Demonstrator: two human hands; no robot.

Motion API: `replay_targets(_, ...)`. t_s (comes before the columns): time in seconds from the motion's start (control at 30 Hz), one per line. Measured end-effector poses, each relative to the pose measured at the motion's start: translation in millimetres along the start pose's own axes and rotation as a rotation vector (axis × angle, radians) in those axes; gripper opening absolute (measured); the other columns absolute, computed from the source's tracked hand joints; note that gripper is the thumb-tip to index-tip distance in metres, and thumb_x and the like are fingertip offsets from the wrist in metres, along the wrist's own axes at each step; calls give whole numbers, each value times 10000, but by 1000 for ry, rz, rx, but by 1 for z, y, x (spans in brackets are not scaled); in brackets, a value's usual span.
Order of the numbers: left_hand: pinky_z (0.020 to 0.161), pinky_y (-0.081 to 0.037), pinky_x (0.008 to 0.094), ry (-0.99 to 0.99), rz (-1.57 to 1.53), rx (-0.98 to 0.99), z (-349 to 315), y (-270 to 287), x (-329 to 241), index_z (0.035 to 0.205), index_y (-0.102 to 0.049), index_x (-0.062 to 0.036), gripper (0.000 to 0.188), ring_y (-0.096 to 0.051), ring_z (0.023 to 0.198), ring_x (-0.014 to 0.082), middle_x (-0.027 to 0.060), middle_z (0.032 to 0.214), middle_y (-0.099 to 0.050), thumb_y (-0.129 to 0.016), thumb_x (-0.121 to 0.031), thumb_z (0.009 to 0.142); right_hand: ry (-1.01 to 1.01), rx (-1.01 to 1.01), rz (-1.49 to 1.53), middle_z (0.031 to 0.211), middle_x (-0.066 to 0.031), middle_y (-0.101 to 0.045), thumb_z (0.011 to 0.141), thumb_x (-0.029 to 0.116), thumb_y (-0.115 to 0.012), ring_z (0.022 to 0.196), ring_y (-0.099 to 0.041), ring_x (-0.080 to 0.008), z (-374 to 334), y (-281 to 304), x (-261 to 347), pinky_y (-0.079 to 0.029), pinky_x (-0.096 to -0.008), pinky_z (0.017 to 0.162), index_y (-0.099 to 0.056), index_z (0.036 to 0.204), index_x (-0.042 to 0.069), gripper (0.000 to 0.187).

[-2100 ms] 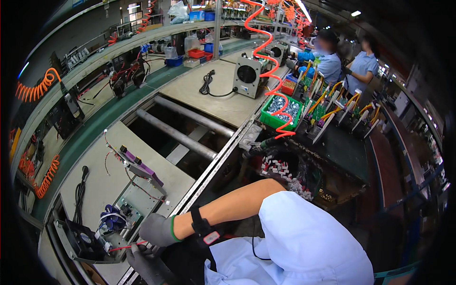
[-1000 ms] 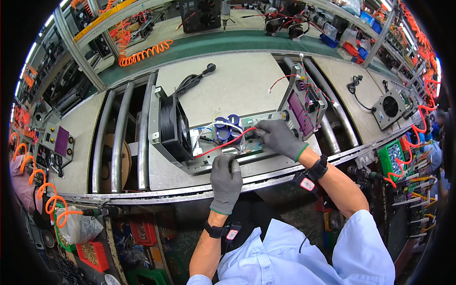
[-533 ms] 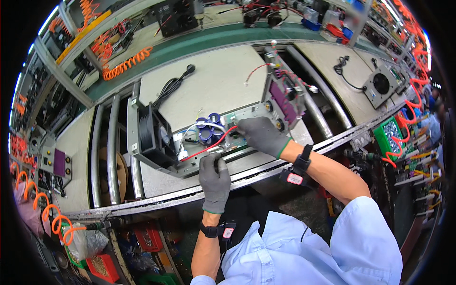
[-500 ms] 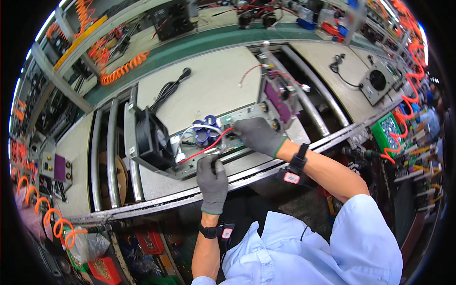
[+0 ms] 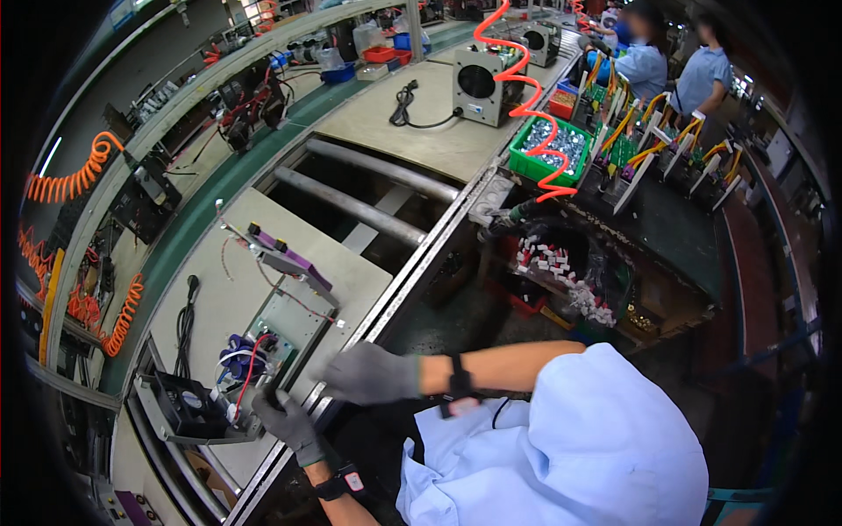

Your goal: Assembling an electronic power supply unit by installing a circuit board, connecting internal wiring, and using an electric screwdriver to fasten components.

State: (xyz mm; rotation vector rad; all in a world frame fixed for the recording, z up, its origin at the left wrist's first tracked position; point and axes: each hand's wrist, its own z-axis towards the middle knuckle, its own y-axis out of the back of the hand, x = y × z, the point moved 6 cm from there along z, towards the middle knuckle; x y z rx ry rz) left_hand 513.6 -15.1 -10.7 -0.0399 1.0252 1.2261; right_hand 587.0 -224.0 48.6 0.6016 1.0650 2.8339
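Observation:
An opened metal chassis [image 5: 303, 317] lies on a pale board at the left. Along it are a black fan [image 5: 186, 401], blue-wrapped capacitors [image 5: 248, 352], red and white wires, and a raised panel with a purple strip [image 5: 309, 271]. My left hand [image 5: 291, 428], in a grey glove, is at the chassis's front edge near the fan, its fingers curled; what they hold, if anything, is hidden. My right hand [image 5: 373, 374], also gloved, hovers off the chassis's near corner, beside the line's rail. Motion blurs its fingers. A black power cord [image 5: 186, 337] lies behind the chassis.
Metal rollers [image 5: 364, 203] separate this board from another bearing a fan-fronted unit [image 5: 481, 86]. To the right are a green bin of small metal parts [image 5: 551, 149], a coiled orange hose [image 5: 517, 83] and upright boards with yellow wires [image 5: 653, 149]. Two people stand farther off.
The view has swung to the right, so the chassis now appears lower left. My right hand has left the capacitors and wires and moved off the chassis; my left stays at its front edge.

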Motion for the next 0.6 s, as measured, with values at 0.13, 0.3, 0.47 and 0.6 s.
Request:
replay_targets(0.13, 940, -476, 421, -41, 111, -22, -1, 1, -7, 1168, -542, 57, 266, -612, 1019, 353, 213, 1082, -618, -578, -59, 932, -180, 19, -54, 623, -70, -533, 891, 217, -594, 586, -602, -268, -119, 76, -41, -490, -398, 523, -617, 746, 173, 153)
replay_targets(0.3, 1006, -443, 419, 46, 140, 26, 0, -1, -2, 1215, -559, 51, 300, -589, 1095, 343, 213, 1169, -621, -573, -58, 937, -1483, -184, 43, 922, -134, -717, 920, 348, -627, 855, -707, -257, -321, 154, -212, -571, -412, 729, -692, 1008, 76, 293)
replay_targets(0.47, 1051, -417, 438, 83, 213, 35, 0, -4, 0, 1256, -551, 67, 337, -569, 1171, 358, 220, 1236, -610, -563, -44, 937, -1923, -578, 650, 1345, -166, -534, 965, 409, -587, 1074, -627, -360, -435, 148, -316, -522, -514, 889, -448, 1420, 214, 515)
replay_targets(0.6, 1108, -379, 423, 105, 275, 34, 0, -4, 6, 1272, -549, 59, 361, -528, 1268, 340, 224, 1346, -563, -585, -76, 939, -1788, -854, 975, 1520, -135, -388, 978, 444, -556, 1324, -467, -373, -461, 115, -362, -408, -548, 1063, -400, 1471, 255, 551)
